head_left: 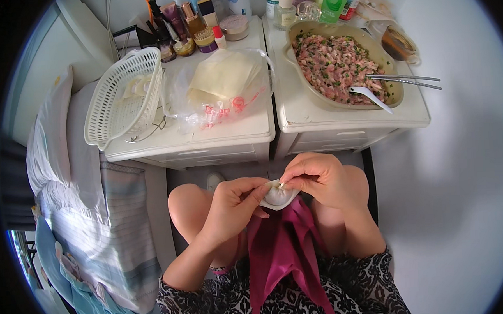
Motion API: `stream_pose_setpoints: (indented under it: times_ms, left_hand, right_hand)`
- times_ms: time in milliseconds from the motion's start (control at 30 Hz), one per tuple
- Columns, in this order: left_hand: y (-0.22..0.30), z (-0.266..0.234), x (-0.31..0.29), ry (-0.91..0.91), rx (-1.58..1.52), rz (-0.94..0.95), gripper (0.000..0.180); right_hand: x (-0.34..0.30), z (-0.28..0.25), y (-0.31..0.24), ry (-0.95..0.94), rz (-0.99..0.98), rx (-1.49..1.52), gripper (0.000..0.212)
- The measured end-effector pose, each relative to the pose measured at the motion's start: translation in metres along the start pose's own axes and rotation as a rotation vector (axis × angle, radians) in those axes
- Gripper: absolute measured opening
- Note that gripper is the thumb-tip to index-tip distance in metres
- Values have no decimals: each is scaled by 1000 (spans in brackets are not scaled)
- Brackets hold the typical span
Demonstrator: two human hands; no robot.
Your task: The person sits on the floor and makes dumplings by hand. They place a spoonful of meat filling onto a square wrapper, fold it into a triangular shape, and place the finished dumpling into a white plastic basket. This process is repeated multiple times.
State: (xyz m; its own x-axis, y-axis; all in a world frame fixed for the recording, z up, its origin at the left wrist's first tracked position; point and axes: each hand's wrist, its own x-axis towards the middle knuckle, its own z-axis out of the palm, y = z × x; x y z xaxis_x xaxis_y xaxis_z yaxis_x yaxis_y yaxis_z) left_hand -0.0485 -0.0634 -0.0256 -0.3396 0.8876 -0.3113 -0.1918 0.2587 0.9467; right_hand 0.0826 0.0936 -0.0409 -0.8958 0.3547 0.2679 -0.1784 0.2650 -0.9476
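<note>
A pale, partly folded wonton (278, 197) is held between both hands above my lap. My left hand (238, 202) grips its left side, thumb and fingers closed on the wrapper. With thumb and forefinger, my right hand (315, 178) pinches its upper right edge. Beyond my hands, a stack of square wrappers (225, 74) lies on a clear plastic bag (191, 117) on the left cabinet. The right cabinet bears a beige basin (394, 97) of minced meat with green bits (337, 66). Metal chopsticks (408, 80) and a white spoon (372, 98) rest in the meat.
A white slotted basket (105, 121) at the left cabinet's edge holds a few folded pieces (139, 86). Cosmetic bottles and jars (192, 27) line the back. A brown cup (397, 43) stands beside the basin. The bed (120, 230) is on the left, a white wall (463, 119) right.
</note>
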Motion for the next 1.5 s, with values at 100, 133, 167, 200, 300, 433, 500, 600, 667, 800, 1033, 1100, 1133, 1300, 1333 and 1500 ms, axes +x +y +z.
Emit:
stream_pose_setpoints:
  times_ms: [100,133,167,200,300,433,500,600,667,800,1033,1100,1133,1300,1333,1500]
  left_hand:
    - [1,-2,-2,-35,30,-6,20]
    - [2,-1,-3,-40,39,-11,20]
    - [3,-1,-3,-42,49,-14,20]
    - [4,-1,-4,-39,69,-13,19]
    - [5,-1,-5,-33,111,0,18]
    - [-2,-3,-5,-40,127,46,17]
    - [-2,-4,-7,-54,166,91,17]
    - [2,-6,-9,-99,235,164,15]
    - [9,-7,-9,-138,248,177,14]
    - [10,-13,1,-211,183,61,14]
    - [-3,-13,10,22,125,112,11]
    - [-7,-11,14,133,193,212,10]
    - [-7,-10,16,182,227,262,9]
    - [-10,-3,22,381,406,470,4]
    - [-10,-2,23,407,438,512,4]
    - [-15,2,30,444,470,563,6]
  right_hand:
    - [2,0,-1,-56,-54,-55,10]
    - [2,0,-2,-67,-72,-71,10]
    - [3,1,-4,-76,-52,-70,10]
    - [4,1,-7,-85,-33,-69,10]
    - [6,3,-9,-116,25,-91,10]
    - [6,7,-14,-121,190,-61,14]
    - [8,8,-15,-132,194,-67,16]
    - [10,6,-17,-168,183,-99,17]
    - [11,6,-16,-217,233,-20,17]
    - [13,6,-6,-326,396,315,16]
    - [4,6,19,-32,495,602,41]
    - [-4,14,21,-43,489,709,50]
    - [-6,18,18,-37,501,749,51]
    - [-10,31,13,61,463,846,40]
    - [-11,34,13,96,409,813,38]
    - [-11,43,16,217,355,631,41]
